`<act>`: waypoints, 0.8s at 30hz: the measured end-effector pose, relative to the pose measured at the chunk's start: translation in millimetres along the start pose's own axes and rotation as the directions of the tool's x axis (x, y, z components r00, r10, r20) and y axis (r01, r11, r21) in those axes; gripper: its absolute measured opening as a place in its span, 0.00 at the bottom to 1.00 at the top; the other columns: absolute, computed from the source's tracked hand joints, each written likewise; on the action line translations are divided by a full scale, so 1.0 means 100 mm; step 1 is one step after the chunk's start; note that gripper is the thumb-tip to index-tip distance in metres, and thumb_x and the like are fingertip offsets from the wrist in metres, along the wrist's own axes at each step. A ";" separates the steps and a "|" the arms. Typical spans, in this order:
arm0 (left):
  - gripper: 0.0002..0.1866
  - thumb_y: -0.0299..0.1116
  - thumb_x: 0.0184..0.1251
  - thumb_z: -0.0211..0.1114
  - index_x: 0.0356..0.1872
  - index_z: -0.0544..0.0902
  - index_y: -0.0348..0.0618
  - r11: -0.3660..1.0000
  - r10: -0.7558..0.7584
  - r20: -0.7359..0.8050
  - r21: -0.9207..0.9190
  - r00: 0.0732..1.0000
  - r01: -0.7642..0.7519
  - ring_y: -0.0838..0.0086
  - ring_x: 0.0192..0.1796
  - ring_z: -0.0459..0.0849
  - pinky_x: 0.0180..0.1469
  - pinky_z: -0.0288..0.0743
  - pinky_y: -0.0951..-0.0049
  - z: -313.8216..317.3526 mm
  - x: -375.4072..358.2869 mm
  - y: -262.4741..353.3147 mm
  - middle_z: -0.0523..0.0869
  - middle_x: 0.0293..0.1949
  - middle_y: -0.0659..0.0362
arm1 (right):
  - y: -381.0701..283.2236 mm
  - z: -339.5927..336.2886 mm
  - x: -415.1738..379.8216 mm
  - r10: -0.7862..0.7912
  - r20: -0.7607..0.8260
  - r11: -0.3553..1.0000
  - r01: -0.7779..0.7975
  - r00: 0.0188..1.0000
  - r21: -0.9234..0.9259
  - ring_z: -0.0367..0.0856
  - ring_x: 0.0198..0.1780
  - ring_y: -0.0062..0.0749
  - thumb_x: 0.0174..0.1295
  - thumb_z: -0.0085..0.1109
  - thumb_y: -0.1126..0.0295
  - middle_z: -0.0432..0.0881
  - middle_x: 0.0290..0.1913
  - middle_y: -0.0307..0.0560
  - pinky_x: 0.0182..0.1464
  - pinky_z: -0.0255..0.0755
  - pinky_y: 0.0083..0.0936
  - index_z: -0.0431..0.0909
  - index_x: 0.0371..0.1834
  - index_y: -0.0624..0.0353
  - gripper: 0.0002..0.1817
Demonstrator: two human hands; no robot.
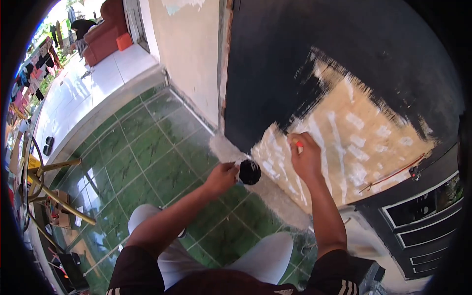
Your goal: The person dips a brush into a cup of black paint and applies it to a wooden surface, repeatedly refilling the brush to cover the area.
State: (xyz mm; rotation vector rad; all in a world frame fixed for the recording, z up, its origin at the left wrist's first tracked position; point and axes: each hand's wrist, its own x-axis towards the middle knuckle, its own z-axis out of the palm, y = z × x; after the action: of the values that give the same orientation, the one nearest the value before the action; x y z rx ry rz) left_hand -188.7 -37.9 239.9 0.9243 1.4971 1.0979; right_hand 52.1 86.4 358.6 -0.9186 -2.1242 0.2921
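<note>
My left hand (222, 177) grips the rim of a small round container of black paint (250, 172), held low beside the foot of the wall. In my right hand (306, 156) is a paintbrush (299, 144); the red end of its handle shows between my fingers, and its bristles are mostly hidden. The brush is at the left edge of the bare tan patch (344, 142), which has white smears. Black paint (265, 59) covers the wall around that patch, with rough streaked edges.
Green floor tiles (132, 162) lie below me. A white-tiled step (98, 83) with a brown armchair (106, 34) rises at the upper left. At the left stands a yellowish metal frame (61, 196). A black door with glass panes (427, 206) is at the right.
</note>
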 end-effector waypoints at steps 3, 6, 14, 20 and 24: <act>0.22 0.43 0.84 0.59 0.57 0.85 0.31 0.992 0.073 0.018 0.099 0.997 -0.074 0.76 0.35 0.83 0.40 0.79 0.71 -0.03 -0.02 0.11 0.86 0.33 0.58 | -0.34 -0.16 -0.08 0.094 -0.180 0.992 -0.076 0.979 0.101 0.86 0.35 0.37 0.67 0.71 0.76 0.87 0.37 0.52 0.41 0.79 0.28 0.84 0.44 0.63 0.07; 0.20 0.41 0.83 0.57 0.57 0.84 0.34 0.972 0.120 0.028 0.202 0.992 -0.123 0.53 0.40 0.89 0.48 0.79 0.57 -0.05 0.14 -0.02 0.89 0.37 0.43 | -0.51 -0.12 -0.25 0.211 -0.127 0.952 -0.174 0.969 0.250 0.83 0.29 0.28 0.67 0.73 0.74 0.86 0.31 0.48 0.35 0.76 0.24 0.84 0.43 0.62 0.07; 0.21 0.40 0.82 0.56 0.62 0.84 0.33 0.951 0.189 0.012 0.249 0.982 -0.186 0.39 0.57 0.86 0.59 0.78 0.53 0.01 0.33 -0.02 0.88 0.50 0.34 | -0.35 0.68 -0.53 0.226 0.082 0.974 -0.228 0.971 0.005 0.88 0.34 0.49 0.65 0.74 0.66 0.88 0.33 0.53 0.37 0.80 0.36 0.85 0.41 0.58 0.09; 0.21 0.39 0.81 0.56 0.61 0.85 0.35 0.926 0.280 0.000 0.263 0.960 -0.270 0.38 0.56 0.86 0.59 0.78 0.51 0.12 0.37 0.01 0.88 0.49 0.34 | -0.13 1.12 -0.58 0.179 0.183 0.978 -0.155 0.967 -0.138 0.89 0.38 0.54 0.67 0.70 0.64 0.89 0.36 0.53 0.40 0.80 0.42 0.84 0.41 0.56 0.08; 0.21 0.39 0.80 0.56 0.61 0.85 0.35 0.931 0.281 -0.028 0.253 0.959 -0.265 0.39 0.55 0.87 0.58 0.79 0.50 0.17 0.38 0.07 0.89 0.48 0.35 | -0.14 1.10 -0.58 0.174 0.033 0.981 -0.171 0.984 -0.088 0.88 0.36 0.55 0.66 0.71 0.65 0.88 0.33 0.52 0.37 0.79 0.44 0.82 0.38 0.56 0.09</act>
State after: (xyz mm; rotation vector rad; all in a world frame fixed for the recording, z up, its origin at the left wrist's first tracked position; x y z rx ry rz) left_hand -178.9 3.0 234.5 1.3138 1.6165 1.1633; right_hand -12.3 46.5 258.9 -1.1584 -2.1104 0.3121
